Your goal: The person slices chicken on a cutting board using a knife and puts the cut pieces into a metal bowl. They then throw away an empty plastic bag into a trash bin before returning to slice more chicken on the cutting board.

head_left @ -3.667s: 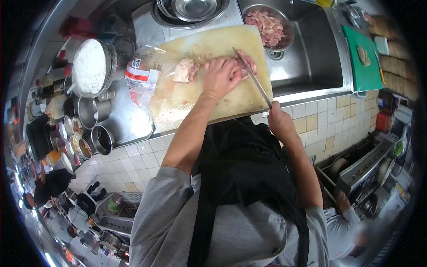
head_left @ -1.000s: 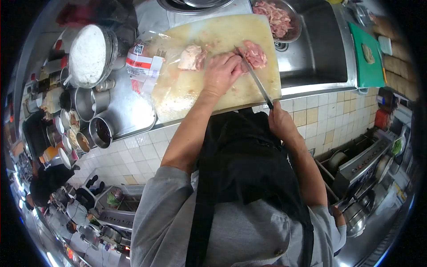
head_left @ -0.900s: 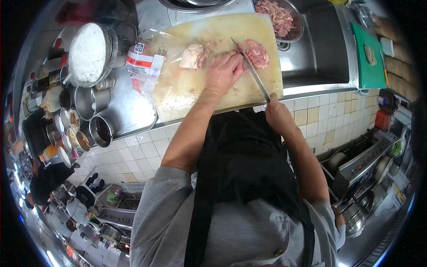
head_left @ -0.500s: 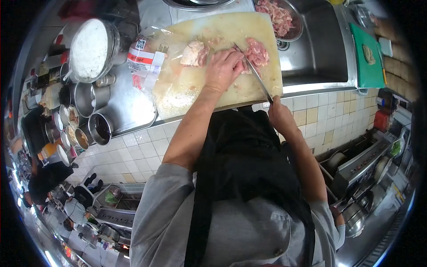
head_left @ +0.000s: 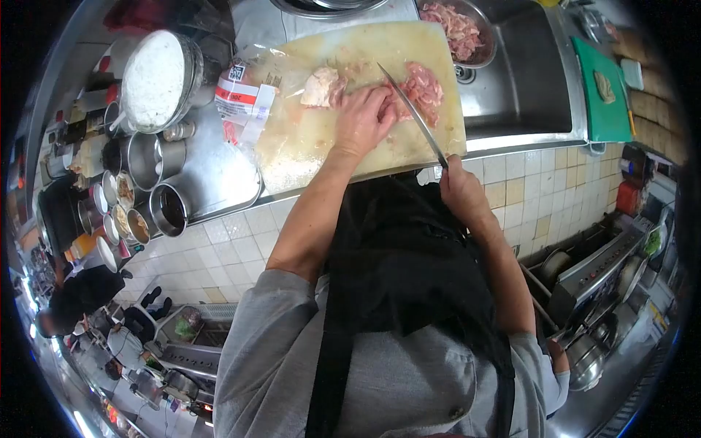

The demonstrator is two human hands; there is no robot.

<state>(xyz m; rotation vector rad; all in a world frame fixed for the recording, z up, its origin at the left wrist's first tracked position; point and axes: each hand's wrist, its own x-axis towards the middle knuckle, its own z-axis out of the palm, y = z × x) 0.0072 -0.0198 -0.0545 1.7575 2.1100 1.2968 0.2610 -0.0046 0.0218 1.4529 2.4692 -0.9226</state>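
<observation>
A kitchen knife is in my right hand, which is closed round its handle at the board's near edge. Its long blade points away and to the left, over raw meat. My left hand has its fingers curled and pressed down on a piece of raw meat, mostly hidden beneath them, just left of the blade. Cut pink meat lies in a pile right of the blade. Behind my left hand sits a larger pale, skin-covered chunk of meat. All of it rests on a yellowish cutting board.
Left of the board lies a printed plastic bag. Beyond it stand a bowl of white powder and several metal pots. A metal bowl of cut meat sits by the sink. Another person is at far left.
The knife's tip has swung slightly left and away from me. My left hand has shifted a little back along the meat, with its fingers still curled.
</observation>
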